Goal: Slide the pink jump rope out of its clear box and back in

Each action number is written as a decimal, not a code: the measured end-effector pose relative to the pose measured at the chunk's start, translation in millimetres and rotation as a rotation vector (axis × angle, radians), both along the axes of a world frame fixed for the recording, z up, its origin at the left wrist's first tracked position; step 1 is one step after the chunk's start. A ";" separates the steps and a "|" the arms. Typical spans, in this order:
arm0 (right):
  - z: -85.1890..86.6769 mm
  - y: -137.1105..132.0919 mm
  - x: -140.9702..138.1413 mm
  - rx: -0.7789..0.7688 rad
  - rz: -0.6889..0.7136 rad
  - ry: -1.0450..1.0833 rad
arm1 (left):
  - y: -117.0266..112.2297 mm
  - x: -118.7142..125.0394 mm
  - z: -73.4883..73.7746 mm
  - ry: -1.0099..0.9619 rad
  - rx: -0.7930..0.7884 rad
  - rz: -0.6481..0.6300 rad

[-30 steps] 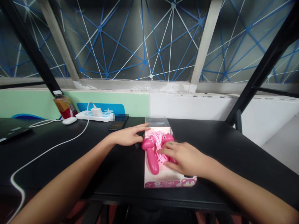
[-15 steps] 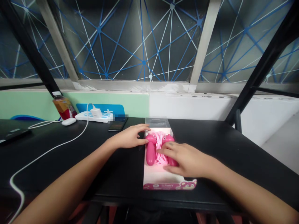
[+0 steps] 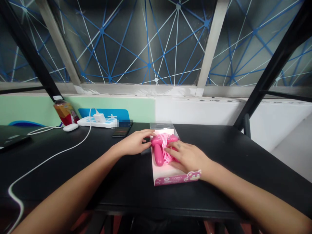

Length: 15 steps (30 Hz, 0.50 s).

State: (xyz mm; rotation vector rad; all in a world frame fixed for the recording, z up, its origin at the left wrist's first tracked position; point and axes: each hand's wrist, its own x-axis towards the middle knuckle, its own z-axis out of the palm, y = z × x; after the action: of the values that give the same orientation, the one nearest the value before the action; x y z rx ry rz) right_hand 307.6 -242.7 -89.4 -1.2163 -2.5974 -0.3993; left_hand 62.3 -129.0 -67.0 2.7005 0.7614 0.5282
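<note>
A pink jump rope (image 3: 159,155) with bear-headed handles and a bundled cord lies on a white card tray (image 3: 159,177). The tray's pink front lip carries a printed bear. Behind and partly around the tray's far end is a clear plastic box (image 3: 161,125). My left hand (image 3: 135,143) holds the box's left side, thumb and fingers apart along its edge. Over the right-hand handle lies my right hand (image 3: 191,156), its fingers curled on the cord and handle, which it mostly covers. Its thumb is low, near the tray.
On the black table (image 3: 85,175) a phone (image 3: 122,129) lies beyond my left hand. Farther left are a white power strip (image 3: 84,122) with a charger (image 3: 99,117), a white mouse (image 3: 70,127), a drink bottle (image 3: 64,110) and a dark device (image 3: 14,142). A white cable (image 3: 51,160) crosses the left side.
The card tray with the jump rope has moved away from me and turned slightly, its front lip now higher in view. My right hand has moved with it; the left has hardly moved.
</note>
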 end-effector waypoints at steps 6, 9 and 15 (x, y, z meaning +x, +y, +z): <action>11.0 -24.3 -15.6 -0.066 0.281 0.036 | 0.7 3.5 1.2 -0.044 -0.044 0.013; 9.4 -33.9 -22.4 -0.240 0.446 0.061 | 1.0 4.8 3.6 -0.064 -0.063 0.017; 1.0 -33.9 -25.4 -0.358 0.392 0.101 | -0.9 6.7 4.3 -0.043 -0.035 0.028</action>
State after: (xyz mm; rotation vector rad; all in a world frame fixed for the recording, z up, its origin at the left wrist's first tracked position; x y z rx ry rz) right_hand 282.1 -276.6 -88.5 -0.7549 -2.8035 0.2053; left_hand 69.0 -129.8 -62.6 2.6416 0.7906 0.5719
